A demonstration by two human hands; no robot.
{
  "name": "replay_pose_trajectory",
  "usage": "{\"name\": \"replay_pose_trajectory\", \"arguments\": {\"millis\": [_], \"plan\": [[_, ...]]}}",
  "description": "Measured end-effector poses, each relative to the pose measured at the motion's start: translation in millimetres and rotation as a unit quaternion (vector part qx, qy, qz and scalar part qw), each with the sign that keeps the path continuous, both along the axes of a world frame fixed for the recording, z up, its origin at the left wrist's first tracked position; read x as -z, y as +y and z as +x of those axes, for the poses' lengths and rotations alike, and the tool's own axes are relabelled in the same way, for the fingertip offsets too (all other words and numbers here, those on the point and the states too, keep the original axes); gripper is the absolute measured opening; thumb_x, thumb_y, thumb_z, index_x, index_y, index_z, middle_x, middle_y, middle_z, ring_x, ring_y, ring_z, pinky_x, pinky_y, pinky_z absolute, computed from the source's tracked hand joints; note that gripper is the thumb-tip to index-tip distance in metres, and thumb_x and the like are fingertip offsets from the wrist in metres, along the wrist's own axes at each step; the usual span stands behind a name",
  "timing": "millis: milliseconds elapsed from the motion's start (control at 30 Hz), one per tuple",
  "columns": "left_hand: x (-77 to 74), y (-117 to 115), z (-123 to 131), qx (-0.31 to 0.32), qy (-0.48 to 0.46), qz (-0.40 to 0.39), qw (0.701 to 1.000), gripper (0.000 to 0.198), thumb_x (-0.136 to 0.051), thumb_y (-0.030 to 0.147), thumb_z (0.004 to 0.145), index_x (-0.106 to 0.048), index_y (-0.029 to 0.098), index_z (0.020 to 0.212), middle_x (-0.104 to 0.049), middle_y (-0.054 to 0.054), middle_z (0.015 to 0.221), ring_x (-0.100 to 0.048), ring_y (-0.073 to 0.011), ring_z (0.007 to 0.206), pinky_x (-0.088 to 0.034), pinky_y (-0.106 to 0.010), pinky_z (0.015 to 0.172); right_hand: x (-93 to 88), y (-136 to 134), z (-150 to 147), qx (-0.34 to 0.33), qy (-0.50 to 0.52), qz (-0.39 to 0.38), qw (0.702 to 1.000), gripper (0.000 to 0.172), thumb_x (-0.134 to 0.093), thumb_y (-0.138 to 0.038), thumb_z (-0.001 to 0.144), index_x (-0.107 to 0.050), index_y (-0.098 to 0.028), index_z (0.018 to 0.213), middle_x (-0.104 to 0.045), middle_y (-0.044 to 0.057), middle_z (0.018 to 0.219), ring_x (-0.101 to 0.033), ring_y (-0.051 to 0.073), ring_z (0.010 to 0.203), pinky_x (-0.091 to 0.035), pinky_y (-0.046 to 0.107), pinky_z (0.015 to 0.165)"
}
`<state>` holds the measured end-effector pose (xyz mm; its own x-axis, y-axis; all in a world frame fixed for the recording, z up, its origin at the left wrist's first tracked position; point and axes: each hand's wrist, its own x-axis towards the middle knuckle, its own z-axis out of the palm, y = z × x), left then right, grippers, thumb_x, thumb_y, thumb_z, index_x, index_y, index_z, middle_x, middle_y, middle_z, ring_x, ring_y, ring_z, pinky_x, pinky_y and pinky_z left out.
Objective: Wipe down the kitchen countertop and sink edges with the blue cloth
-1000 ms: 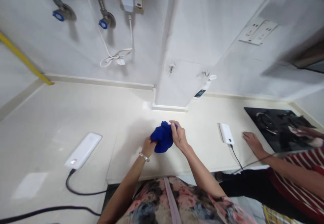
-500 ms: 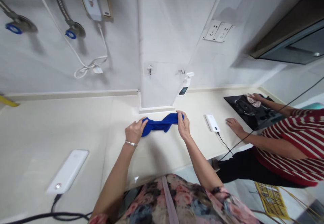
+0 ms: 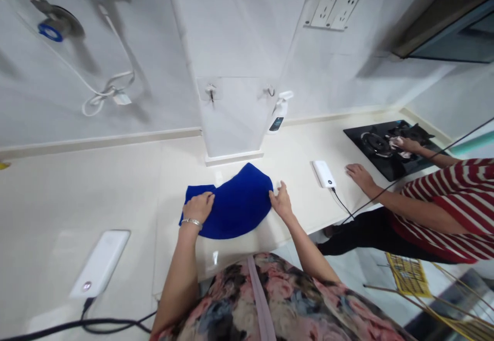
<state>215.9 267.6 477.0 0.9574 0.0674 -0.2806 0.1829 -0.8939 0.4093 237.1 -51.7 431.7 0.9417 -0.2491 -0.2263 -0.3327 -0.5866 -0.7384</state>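
Observation:
A blue cloth (image 3: 239, 202) lies spread over the pale counter (image 3: 135, 176), below the wall pillar. Its left end is folded over. My left hand (image 3: 198, 207), with a silver bracelet at the wrist, is on the cloth's left part, its fingers closed on the fabric. At the cloth's right edge, my right hand (image 3: 281, 200) pinches the fabric between thumb and fingers, with one finger raised.
White power banks with black cables lie at the left (image 3: 102, 264) and right (image 3: 324, 174). A spray bottle (image 3: 278, 114) stands by the pillar. Another person's hand (image 3: 411, 145) holds a rag on the black stove (image 3: 386, 168); their other hand (image 3: 360, 176) rests on the counter.
The blue cloth, bunched and stretched between my hands before, is now spread on the counter. My left hand has moved slightly left and down. The view has shifted.

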Motion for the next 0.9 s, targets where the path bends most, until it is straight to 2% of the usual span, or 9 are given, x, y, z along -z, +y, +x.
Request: {"name": "replay_pose_trajectory", "arguments": {"millis": [67, 167, 233, 300, 400, 533, 667, 800, 900], "plan": [[17.7, 2.9, 16.4, -0.014, -0.01, 0.032, 0.999, 0.042, -0.044, 0.04, 0.102, -0.075, 0.024, 0.127, -0.077, -0.013, 0.122, -0.071, -0.0299, 0.108, -0.055, -0.04, 0.09, 1.9, 1.6, -27.4, 0.007, 0.086, 0.063, 0.994, 0.052, -0.06, -0.05, 0.091, -0.061, -0.01, 0.124, -0.07, 0.024, 0.114, -0.068, 0.034, 0.116, -0.055, 0.049, 0.102], [39.7, -9.4, 37.6, 0.034, -0.051, 0.017, 0.998, 0.045, -0.044, 0.034, 0.102, -0.069, 0.018, 0.136, -0.067, -0.016, 0.14, -0.063, -0.0299, 0.126, -0.049, -0.042, 0.109, 1.2, 16.2, -68.1, -0.012, 0.188, 0.179, 0.966, 0.04, -0.059, -0.053, 0.091, -0.065, -0.014, 0.096, -0.072, 0.017, 0.089, -0.074, 0.031, 0.088, -0.063, 0.045, 0.076], [50.5, -25.1, 47.6, 0.051, -0.093, 0.037, 0.994, 0.047, -0.051, 0.033, 0.099, -0.065, 0.013, 0.139, -0.059, -0.02, 0.15, -0.053, -0.034, 0.139, -0.038, -0.049, 0.121, 0.0, 28.4, -85.7, 0.001, 0.225, 0.28, 0.933, 0.035, -0.063, -0.05, 0.089, -0.064, -0.017, 0.101, -0.073, 0.015, 0.101, -0.074, 0.029, 0.092, -0.064, 0.042, 0.071], [57.0, -41.1, 53.8, 0.069, -0.112, 0.065, 0.989, 0.044, -0.059, 0.033, 0.094, -0.068, 0.011, 0.132, -0.055, -0.023, 0.152, -0.046, -0.0378, 0.145, -0.028, -0.055, 0.127, -0.9, 39.3, -92.0, 0.038, 0.259, 0.387, 0.884, 0.031, -0.069, -0.044, 0.085, -0.063, -0.019, 0.104, -0.071, 0.013, 0.115, -0.072, 0.029, 0.101, -0.065, 0.041, 0.074], [57.2, -58.7, 55.6, 0.101, -0.101, 0.092, 0.985, 0.029, -0.062, 0.029, 0.092, -0.072, 0.013, 0.114, -0.06, -0.024, 0.142, -0.051, -0.0388, 0.138, -0.029, -0.057, 0.125, 0.0, 55.7, -85.4, 0.074, 0.308, 0.475, 0.821, 0.023, -0.07, -0.035, 0.084, -0.063, -0.017, 0.097, -0.069, 0.014, 0.116, -0.072, 0.027, 0.096, -0.065, 0.045, 0.079], [41.3, -66.8, 51.0, 0.131, -0.032, 0.09, 0.987, 0.031, -0.047, 0.032, 0.102, -0.064, 0.014, 0.118, -0.071, -0.022, 0.112, -0.066, -0.034, 0.114, -0.047, -0.049, 0.105, 4.8, 85.3, -70.3, 0.074, 0.322, 0.477, 0.814, 0.017, -0.07, -0.029, 0.086, -0.059, -0.017, 0.088, -0.067, 0.007, 0.089, -0.068, 0.019, 0.075, -0.064, 0.044, 0.077], [13.5, -56.3, 52.9, 0.108, 0.008, 0.041, 0.993, 0.033, -0.038, 0.042, 0.107, -0.056, 0.019, 0.123, -0.073, -0.012, 0.096, -0.072, -0.0276, 0.093, -0.051, -0.036, 0.085, 1.6, 95.0, -60.5, 0.054, 0.273, 0.459, 0.844, 0.032, -0.081, -0.033, 0.078, -0.051, -0.021, 0.079, -0.058, -0.002, 0.069, -0.061, 0.016, 0.067, -0.061, 0.036, 0.073], [-25.7, -34.6, 58.6, 0.047, -0.121, -0.07, 0.989, 0.028, -0.049, 0.043, 0.103, -0.059, 0.022, 0.119, -0.066, -0.001, 0.075, -0.068, -0.0222, 0.075, -0.047, -0.03, 0.077, -24.2, 58.7, -45.1, 0.044, 0.159, 0.44, 0.883, 0.036, -0.076, -0.052, 0.081, -0.055, -0.024, 0.088, -0.059, -0.003, 0.072, -0.063, 0.018, 0.077, -0.058, 0.032, 0.08], [-62.6, -23.0, 57.5, -0.031, -0.223, -0.189, 0.956, 0.04, -0.057, 0.044, 0.099, -0.06, 0.021, 0.132, -0.05, 0.008, 0.058, -0.051, -0.014, 0.054, -0.041, -0.025, 0.067, -59.8, 23.8, -25.8, 0.033, 0.012, 0.369, 0.929, 0.044, -0.061, -0.067, 0.086, -0.056, -0.024, 0.094, -0.061, 0.001, 0.078, -0.061, 0.021, 0.077, -0.056, 0.035, 0.073]]}}
